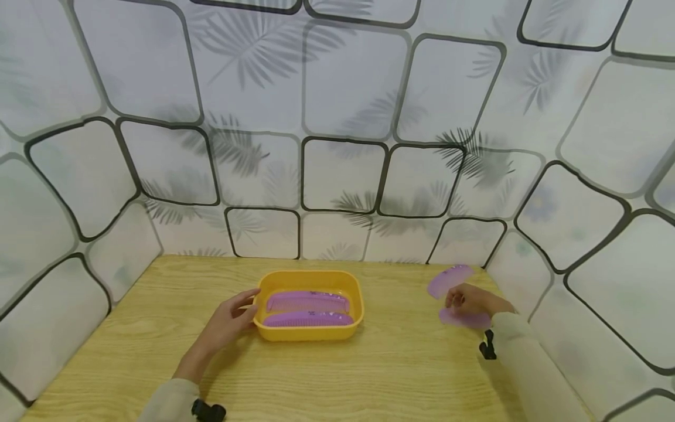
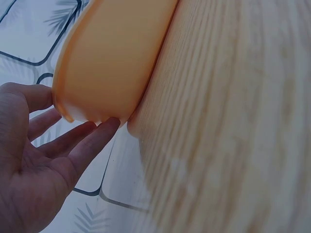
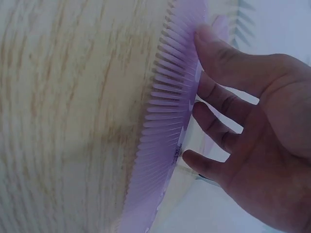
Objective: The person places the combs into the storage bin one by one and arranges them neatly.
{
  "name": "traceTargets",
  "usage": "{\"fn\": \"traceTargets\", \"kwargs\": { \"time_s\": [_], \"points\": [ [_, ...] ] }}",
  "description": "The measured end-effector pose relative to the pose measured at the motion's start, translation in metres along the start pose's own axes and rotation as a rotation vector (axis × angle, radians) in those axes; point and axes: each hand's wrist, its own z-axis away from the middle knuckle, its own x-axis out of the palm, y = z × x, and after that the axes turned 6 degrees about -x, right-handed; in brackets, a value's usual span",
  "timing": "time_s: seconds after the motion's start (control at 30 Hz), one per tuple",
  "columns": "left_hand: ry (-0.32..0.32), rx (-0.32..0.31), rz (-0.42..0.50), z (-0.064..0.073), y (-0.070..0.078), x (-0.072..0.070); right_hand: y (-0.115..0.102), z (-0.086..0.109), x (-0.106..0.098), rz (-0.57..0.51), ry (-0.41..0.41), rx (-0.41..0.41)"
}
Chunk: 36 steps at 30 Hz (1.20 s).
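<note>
Container [image 1: 308, 335], yellow, round-cornered, on wooden tabletop [image 1: 369, 381]. Contents: purple back comb [image 1: 307, 302] and purple front comb [image 1: 308, 319], laid lengthwise in parallel, teeth toward near side. Left hand [image 1: 227, 321] at container's left end, fingers apart, tips touching outer wall. Right hand [image 1: 473, 299] well to right of container, thumb and fingers pinching spine of near loose comb [image 1: 471, 321], purple; whether flat on tabletop or lifted, hard to tell. Far loose comb [image 1: 447, 281], purple, just beyond right hand.

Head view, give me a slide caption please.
Left grip touches a yellow basin holding two purple combs; right grip touches a third comb, with a fourth comb beyond.
</note>
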Motion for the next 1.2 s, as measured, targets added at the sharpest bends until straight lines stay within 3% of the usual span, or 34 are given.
{"fn": "traceTargets", "kwargs": {
  "time_s": [0.1, 0.3, 0.53, 0.77, 1.07, 1.2],
  "points": [
    [0.002, 0.002, 0.001, 0.0, 0.0, 0.0, 0.0, 0.0, -0.001, -0.01, -0.02, 0.03],
    [0.001, 0.013, -0.004, -0.001, -0.001, 0.001, -0.001, 0.0, -0.003, 0.099, -0.056, 0.015],
    [0.003, 0.011, -0.006, -0.001, 0.0, 0.0, -0.003, -0.002, -0.009, 0.133, -0.002, 0.016],
    [0.007, 0.01, -0.008, -0.001, -0.001, 0.0, -0.001, -0.005, -0.014, 0.113, -0.002, -0.151],
    [0.011, -0.003, -0.007, 0.0, 0.0, 0.001, -0.009, -0.008, -0.018, 0.093, 0.039, -0.19],
    [0.007, -0.001, -0.005, 0.001, 0.0, 0.001, -0.015, -0.014, -0.02, 0.117, 0.067, -0.294]
  ]
}}
